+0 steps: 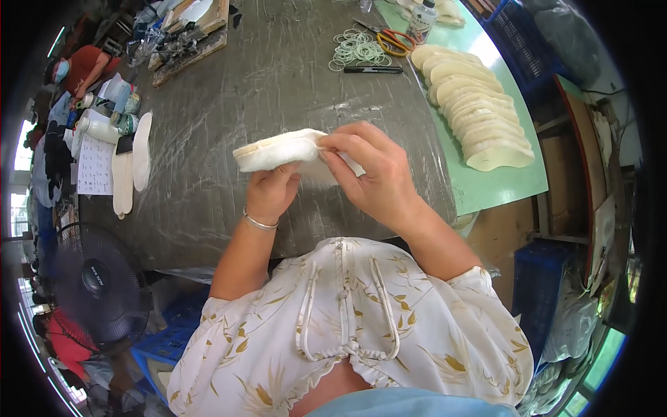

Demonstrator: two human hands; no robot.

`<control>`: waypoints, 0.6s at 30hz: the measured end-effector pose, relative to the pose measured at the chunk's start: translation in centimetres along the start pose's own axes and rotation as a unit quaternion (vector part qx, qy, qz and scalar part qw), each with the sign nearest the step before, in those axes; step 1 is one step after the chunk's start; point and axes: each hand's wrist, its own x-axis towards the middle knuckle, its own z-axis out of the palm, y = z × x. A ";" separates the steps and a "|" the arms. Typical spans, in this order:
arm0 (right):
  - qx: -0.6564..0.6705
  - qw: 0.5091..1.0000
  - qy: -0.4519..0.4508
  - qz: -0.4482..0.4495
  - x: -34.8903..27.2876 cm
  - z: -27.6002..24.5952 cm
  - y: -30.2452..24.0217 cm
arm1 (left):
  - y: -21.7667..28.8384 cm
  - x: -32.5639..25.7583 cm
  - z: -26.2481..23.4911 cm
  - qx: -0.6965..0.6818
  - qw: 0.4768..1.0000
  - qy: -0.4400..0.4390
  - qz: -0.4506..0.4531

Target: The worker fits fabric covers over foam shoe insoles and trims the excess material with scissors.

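Above the table, a cream and white insole-shaped piece (pixel 274 151) with a fluffy, fleecy side is held up in front of me. My left hand (pixel 272 194), with a bracelet at the wrist, grips it from below, and its fingers are partly hidden behind the piece. At its right end, my right hand (pixel 372 167) pinches the edge between thumb and fingers. A pale flap shows below the right fingers; whether it belongs to the same piece I cannot tell.
Overlapping cream pads (pixel 483 111) lie on a green board (pixel 472 184) at right. Rubber bands (pixel 359 48), orange-handled scissors (pixel 396 42), a black marker (pixel 373 70) and a bottle (pixel 422 21) lie beyond. Insoles (pixel 142 153) and a fan (pixel 97 278) are left; a person (pixel 87 69) sits far left.
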 end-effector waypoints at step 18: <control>-0.002 0.998 0.038 -0.051 -1.1 0.8 0.2 | -1.0 0.1 0.6 -0.079 0.994 -0.047 -0.051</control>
